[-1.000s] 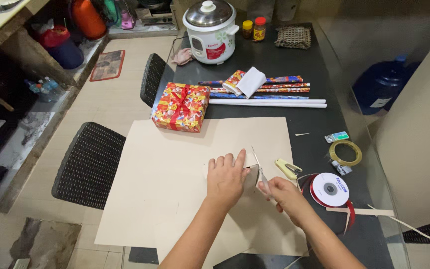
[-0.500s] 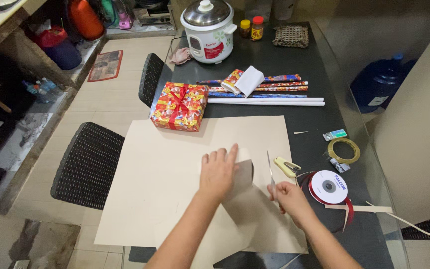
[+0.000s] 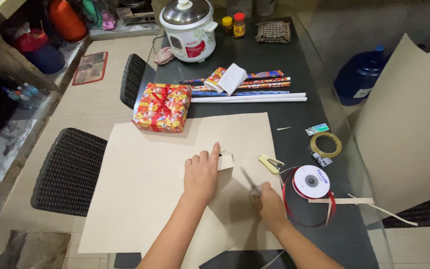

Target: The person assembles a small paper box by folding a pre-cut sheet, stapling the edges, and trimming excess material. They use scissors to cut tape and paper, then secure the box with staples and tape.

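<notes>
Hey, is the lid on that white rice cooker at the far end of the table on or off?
On. The silver lid with its white knob sits flat and closed on top of the white rice cooker, no gap showing around the rim.

Matt tan paper sheet [image 3: 145, 194], glossy dark tabletop [image 3: 279, 55], metal scissors [image 3: 250, 183].

1. The tan cardboard sheet [image 3: 150, 189] lay bare to the left of the left hand [image 3: 201, 175], so that side offered open passage.
2. The wrapped gift box [image 3: 161, 107] blocked the sheet's far left corner.
3. Beyond it, the gift-wrap rolls [image 3: 247, 89] barred the way across the table [image 3: 294, 55].
4. Just right of the right hand [image 3: 267, 201], the yellow stapler [image 3: 269, 163] and the red ribbon spool [image 3: 311, 182] crowded the table.
5. The tape ring [image 3: 326, 144] sat farther right, with dark tabletop open between it and the rolls.
</notes>
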